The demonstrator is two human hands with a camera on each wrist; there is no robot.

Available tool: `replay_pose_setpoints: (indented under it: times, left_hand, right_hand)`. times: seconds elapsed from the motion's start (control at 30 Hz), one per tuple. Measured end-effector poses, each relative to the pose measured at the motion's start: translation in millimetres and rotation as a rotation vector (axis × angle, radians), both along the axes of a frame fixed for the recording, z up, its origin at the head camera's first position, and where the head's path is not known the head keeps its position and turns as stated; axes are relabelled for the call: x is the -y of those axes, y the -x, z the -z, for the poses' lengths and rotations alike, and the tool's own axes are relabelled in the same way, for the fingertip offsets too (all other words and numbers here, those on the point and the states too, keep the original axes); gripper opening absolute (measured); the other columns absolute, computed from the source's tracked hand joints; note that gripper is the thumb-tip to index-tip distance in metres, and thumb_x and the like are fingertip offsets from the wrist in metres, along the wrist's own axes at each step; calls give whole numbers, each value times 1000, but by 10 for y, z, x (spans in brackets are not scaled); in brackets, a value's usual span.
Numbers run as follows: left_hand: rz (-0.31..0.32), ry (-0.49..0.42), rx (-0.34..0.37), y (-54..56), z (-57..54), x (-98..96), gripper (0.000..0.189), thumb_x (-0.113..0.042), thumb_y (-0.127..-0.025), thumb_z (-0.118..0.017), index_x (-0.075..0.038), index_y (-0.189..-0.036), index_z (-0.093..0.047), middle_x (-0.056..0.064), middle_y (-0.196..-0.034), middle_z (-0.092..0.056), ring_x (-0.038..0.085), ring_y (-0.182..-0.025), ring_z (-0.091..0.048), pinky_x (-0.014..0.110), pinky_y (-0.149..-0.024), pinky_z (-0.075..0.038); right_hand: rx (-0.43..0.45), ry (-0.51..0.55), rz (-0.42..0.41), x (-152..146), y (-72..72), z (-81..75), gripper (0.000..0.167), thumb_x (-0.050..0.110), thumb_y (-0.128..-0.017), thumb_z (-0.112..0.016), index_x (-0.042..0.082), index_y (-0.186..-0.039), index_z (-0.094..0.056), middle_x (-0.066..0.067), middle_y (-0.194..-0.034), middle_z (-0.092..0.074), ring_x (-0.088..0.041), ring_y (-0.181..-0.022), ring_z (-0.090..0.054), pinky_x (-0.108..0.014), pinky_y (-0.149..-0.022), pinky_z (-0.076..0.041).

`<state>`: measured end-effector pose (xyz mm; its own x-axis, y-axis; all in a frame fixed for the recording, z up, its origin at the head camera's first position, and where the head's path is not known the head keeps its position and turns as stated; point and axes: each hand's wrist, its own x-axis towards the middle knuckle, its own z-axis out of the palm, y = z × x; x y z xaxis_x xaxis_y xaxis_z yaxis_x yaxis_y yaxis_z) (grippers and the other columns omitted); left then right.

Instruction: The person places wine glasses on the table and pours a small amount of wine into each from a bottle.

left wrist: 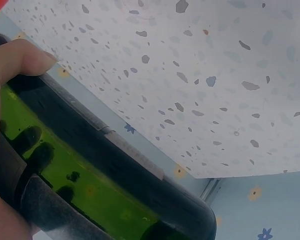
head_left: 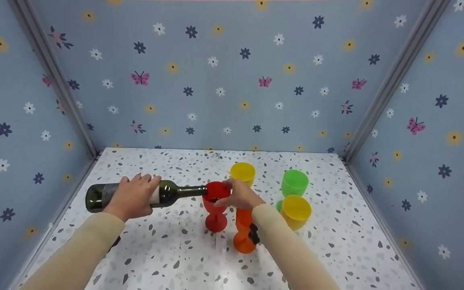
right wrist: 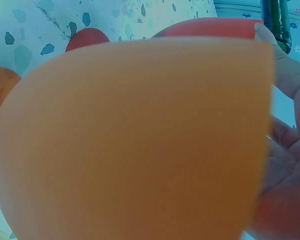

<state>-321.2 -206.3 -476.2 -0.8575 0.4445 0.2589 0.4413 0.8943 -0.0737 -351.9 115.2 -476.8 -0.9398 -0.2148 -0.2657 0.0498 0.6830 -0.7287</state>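
Note:
My left hand (head_left: 135, 197) grips a green glass wine bottle (head_left: 169, 195) round its labelled body. The bottle lies nearly level, its mouth at the rim of a red plastic goblet (head_left: 216, 222) standing on the table. In the left wrist view the bottle's base end (left wrist: 190, 215) points down and right. My right hand (head_left: 243, 196) holds the red goblet at the right side of its bowl, thumb and fingers about the rim. An orange goblet (head_left: 244, 241) stands just under my right wrist and fills much of the right wrist view, partly hiding that hand.
Behind my right hand stands a yellow cup (head_left: 242, 171). A green cup (head_left: 295, 183) and another yellow cup (head_left: 296, 211) stand to the right, with a bit of green showing beside the latter. Flower-patterned walls (head_left: 232, 80) enclose the speckled table (head_left: 167, 249) on three sides.

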Motion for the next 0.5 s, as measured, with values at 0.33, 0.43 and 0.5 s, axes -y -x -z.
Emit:
replay_pose_setpoints:
  times: [0.33,0.43,0.5]
  left_hand:
    - [-3,16,8,-22,3,-16,77,-16,-62,-86,-3,-131,-54,21,-112,-63,42,-99,-60,66,-79,-45]
    - [-4,21,16,-26,-12,-7,77,-17,-63,-86,-3,-132,-53,21,-113,-63,42,-100,-60,67,-81,-45]
    - [-2,19,18,-32,-23,-6,77,-17,-63,-86,-3,-131,-54,21,-112,-63,42,-100,-60,67,-80,-45]
  right_hand:
    - [14,14,-8,-13,-14,21,80,30,-75,-87,17,-145,-50,0,-122,-63,-21,-110,-57,-45,-93,-50]
    - [17,13,0,5,-10,16,78,29,-76,-87,18,-144,-50,0,-122,-63,-22,-110,-57,-45,-93,-50]
    - [21,10,3,11,-9,20,78,28,-76,-87,19,-144,-51,0,-121,-63,-22,-109,-57,-46,-94,-50]
